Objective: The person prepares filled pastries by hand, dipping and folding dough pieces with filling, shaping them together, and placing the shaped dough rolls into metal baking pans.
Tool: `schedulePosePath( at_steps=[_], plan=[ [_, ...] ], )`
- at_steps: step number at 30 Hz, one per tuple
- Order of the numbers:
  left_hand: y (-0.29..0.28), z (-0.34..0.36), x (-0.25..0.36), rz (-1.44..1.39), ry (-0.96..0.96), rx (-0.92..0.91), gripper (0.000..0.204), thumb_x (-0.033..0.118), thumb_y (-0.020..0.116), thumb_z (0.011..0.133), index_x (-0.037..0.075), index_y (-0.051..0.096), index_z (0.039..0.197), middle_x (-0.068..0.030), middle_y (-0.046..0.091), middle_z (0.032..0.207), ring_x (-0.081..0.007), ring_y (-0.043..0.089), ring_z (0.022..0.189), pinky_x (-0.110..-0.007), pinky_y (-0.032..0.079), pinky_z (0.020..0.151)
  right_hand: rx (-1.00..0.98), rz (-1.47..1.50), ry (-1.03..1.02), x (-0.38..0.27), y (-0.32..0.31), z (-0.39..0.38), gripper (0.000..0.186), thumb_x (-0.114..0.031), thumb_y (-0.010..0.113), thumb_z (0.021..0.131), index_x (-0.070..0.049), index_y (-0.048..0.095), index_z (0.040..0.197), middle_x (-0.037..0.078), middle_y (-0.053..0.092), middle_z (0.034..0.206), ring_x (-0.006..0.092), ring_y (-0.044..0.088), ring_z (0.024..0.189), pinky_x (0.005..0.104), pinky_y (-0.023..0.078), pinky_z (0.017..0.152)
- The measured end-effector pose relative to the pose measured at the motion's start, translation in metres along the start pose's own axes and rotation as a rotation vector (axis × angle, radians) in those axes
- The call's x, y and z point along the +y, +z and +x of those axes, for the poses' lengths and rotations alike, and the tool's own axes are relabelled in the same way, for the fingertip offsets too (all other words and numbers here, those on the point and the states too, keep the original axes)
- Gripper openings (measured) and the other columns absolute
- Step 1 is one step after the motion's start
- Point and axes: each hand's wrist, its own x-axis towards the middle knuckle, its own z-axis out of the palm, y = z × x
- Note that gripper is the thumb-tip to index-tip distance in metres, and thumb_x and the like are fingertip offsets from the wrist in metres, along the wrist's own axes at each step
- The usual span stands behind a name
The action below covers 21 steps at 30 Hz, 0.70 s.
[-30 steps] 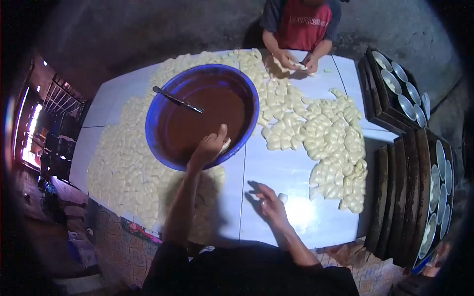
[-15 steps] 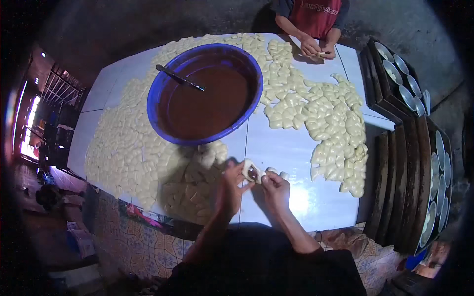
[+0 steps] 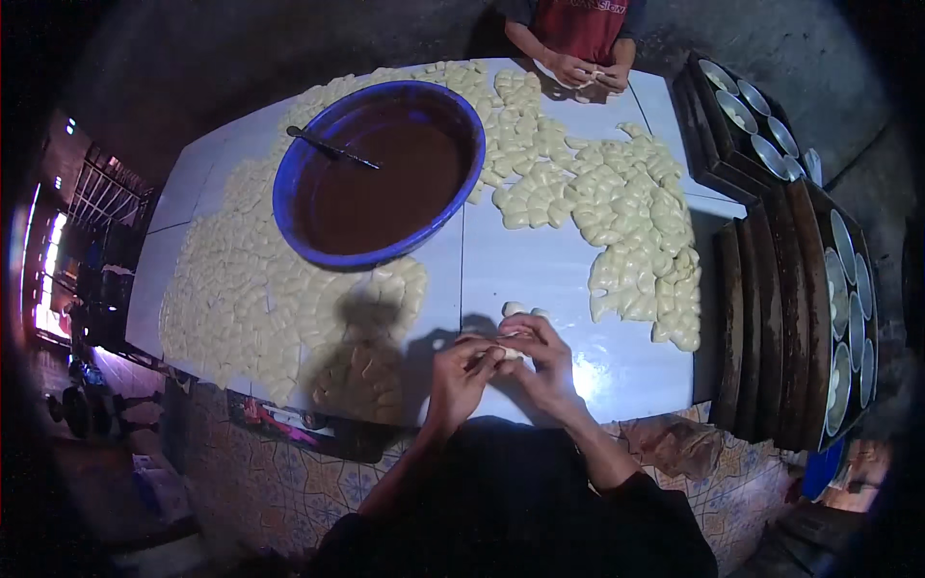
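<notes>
By the bench's point(image 3: 530, 265) near edge, our left hand point(image 3: 457, 381) and right hand point(image 3: 547, 364) pinch dough point(image 3: 511, 354); squeezing too hard could split it.

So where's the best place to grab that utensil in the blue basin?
Probably by the rounded end of the dark utensil, coming from the far left: that end juts up over the rim of the blue basin, while the slim shaft slants inward over the brown mixture.
</notes>
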Motion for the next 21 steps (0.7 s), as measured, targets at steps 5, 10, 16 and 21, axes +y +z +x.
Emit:
schedulePosePath(
  at_steps=[5,10,16,21],
  plan=[
    [0.005,-0.004,-0.009,-0.148,-0.115,0.137,0.015,0.009,0.066,0.088,-0.005,0.063,0.086,-0.0049,0.061,0.081,-0.0091,0.059,0.078,-0.022,0.050,0.068,-0.079,-0.007,0.115,0.017,0.000,-0.016,0.026,-0.001,0.063,0.083,0.000,0.065,0.109,0.013,0.061,0.102,0.0227,0.061,0.099,0.0296,0.048,0.083],
    [-0.006,-0.001,-0.022,0.189,0.098,0.071,0.032,0.000,0.066,0.085,-0.002,0.054,0.114,-0.0031,0.058,0.073,-0.0074,0.058,0.077,-0.021,0.047,0.068,-0.009,-0.096,0.116,0.015,0.007,-0.003,0.053,-0.004,0.060,0.086,-0.006,0.045,0.137,0.010,0.059,0.109,0.0171,0.059,0.090,0.0277,0.047,0.073],
    [-0.005,-0.005,-0.005,-0.126,0.330,-0.016,0.068,-0.007,0.063,0.079,0.003,0.031,0.139,-0.0122,0.032,0.138,-0.0257,0.046,0.123,-0.034,0.040,0.103,-0.611,0.248,0.365,0.046,-0.013,0.021,0.070,0.000,0.057,0.084,-0.010,0.027,0.147,0.012,0.055,0.125,0.0220,0.054,0.104,0.0348,0.047,0.084],
    [-0.034,0.028,-0.053,0.160,0.113,0.309,0.049,0.013,0.055,0.089,0.002,0.038,0.133,-0.0117,0.051,0.122,-0.0218,0.052,0.111,-0.033,0.045,0.088,-0.745,-0.453,0.041,0.076,0.002,0.078,0.079,-0.003,0.060,0.073,-0.016,0.030,0.145,0.009,0.063,0.092,0.0292,0.057,0.094,0.0418,0.043,0.088]
  ],
)
